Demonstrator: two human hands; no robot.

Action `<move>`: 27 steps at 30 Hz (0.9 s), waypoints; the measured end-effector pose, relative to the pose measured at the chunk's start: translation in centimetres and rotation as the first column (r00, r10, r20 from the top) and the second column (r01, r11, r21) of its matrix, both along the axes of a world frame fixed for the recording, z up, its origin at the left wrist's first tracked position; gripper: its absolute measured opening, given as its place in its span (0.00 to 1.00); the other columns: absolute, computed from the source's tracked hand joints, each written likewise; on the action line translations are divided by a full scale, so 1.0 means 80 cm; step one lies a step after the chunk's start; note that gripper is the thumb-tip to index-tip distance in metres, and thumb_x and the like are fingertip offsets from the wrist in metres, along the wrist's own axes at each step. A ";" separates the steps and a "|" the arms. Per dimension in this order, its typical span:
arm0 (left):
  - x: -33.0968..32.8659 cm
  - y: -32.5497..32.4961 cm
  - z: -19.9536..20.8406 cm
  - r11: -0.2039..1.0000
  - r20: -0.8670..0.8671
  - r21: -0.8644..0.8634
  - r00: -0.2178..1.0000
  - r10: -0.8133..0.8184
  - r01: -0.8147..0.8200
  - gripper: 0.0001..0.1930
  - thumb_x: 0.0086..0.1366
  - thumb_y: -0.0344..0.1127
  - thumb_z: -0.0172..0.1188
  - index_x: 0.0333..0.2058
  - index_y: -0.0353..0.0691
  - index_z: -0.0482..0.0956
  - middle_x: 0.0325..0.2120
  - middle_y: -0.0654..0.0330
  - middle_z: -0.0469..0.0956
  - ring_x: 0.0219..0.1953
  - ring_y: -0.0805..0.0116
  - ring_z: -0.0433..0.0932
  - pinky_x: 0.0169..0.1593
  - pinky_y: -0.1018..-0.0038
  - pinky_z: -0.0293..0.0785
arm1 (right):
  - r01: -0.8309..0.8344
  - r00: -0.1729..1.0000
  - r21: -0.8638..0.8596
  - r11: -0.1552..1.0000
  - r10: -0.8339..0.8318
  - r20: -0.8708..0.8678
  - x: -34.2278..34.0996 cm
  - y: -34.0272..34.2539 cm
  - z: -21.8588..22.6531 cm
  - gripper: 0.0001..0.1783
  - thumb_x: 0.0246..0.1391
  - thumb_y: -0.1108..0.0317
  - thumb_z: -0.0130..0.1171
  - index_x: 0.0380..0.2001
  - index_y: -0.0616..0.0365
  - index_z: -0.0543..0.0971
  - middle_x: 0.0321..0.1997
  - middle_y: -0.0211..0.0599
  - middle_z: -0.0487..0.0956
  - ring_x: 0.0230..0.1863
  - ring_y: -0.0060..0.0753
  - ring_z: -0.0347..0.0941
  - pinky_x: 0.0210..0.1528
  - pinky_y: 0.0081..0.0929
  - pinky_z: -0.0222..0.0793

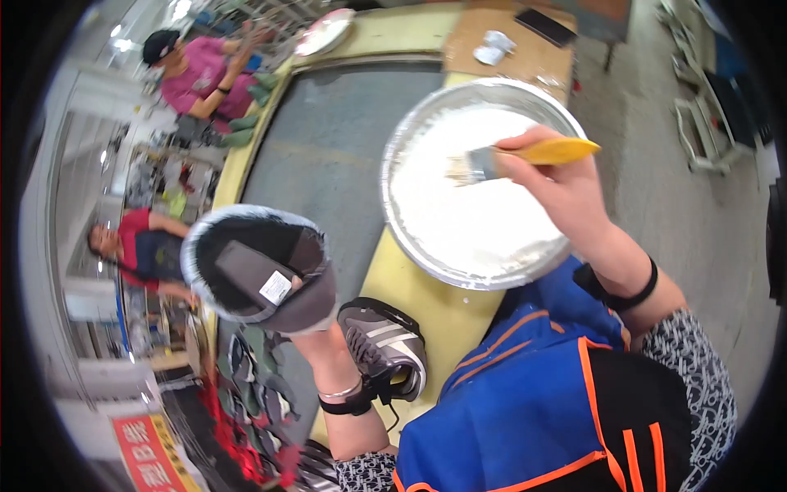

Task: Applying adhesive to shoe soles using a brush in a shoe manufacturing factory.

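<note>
My right hand (566, 184) grips a paintbrush (557, 151) by its yellow handle. The brush's pale bristles are over the white paste (471, 225) in a round metal bowl (397, 221); whether they touch it I cannot tell. In my left hand (318, 348) is a grey shoe upper (315, 297), raised at the left with its dark inside and pale rim showing. A small white label (275, 287) sits inside it. My left thumb tip shows beside the label, while the other fingers are hidden behind the upper. Beside my left wrist stands a grey sneaker (385, 348) with white stripes.
The bowl rests on a yellow table edge (459, 320) around a grey surface (328, 139). On cardboard (467, 41) at the back lie a phone (546, 27) and crumpled white paper (493, 47). Several shoe parts (254, 361) lie lower left. Two people are at the left.
</note>
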State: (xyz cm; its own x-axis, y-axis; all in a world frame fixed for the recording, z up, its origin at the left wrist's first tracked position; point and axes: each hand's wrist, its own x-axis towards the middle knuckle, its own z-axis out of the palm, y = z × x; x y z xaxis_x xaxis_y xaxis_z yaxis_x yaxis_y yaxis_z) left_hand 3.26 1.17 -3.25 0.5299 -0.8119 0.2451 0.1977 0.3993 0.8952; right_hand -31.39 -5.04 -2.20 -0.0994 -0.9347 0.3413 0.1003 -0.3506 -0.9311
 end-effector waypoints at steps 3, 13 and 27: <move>0.104 0.013 -0.049 0.984 -0.339 0.148 0.930 0.142 -0.096 0.15 0.71 0.38 0.52 0.53 0.41 0.73 0.50 0.58 0.78 0.49 0.59 0.79 0.51 0.63 0.79 | 0.035 0.999 0.094 0.995 -0.036 0.000 -0.010 0.002 -0.006 0.09 0.60 0.70 0.60 0.41 0.61 0.80 0.38 0.30 0.81 0.35 0.19 0.76 0.35 0.16 0.73; 0.261 0.037 -0.171 0.970 -0.812 0.236 0.538 0.227 -0.055 0.24 0.75 0.41 0.36 0.65 0.40 0.55 0.65 0.51 0.57 0.66 0.51 0.59 0.69 0.47 0.54 | 0.028 1.000 0.219 0.975 -0.026 -0.013 -0.006 0.008 -0.005 0.13 0.63 0.67 0.56 0.47 0.62 0.79 0.40 0.37 0.81 0.37 0.25 0.80 0.36 0.20 0.77; 0.216 0.074 -0.095 0.793 0.013 0.473 0.903 0.429 -0.383 0.39 0.68 0.40 0.55 0.71 0.39 0.45 0.68 0.48 0.53 0.70 0.58 0.54 0.70 0.62 0.49 | -0.075 0.981 0.348 0.935 0.008 0.192 0.000 0.004 -0.002 0.16 0.65 0.64 0.54 0.49 0.62 0.78 0.39 0.38 0.81 0.33 0.26 0.81 0.33 0.19 0.77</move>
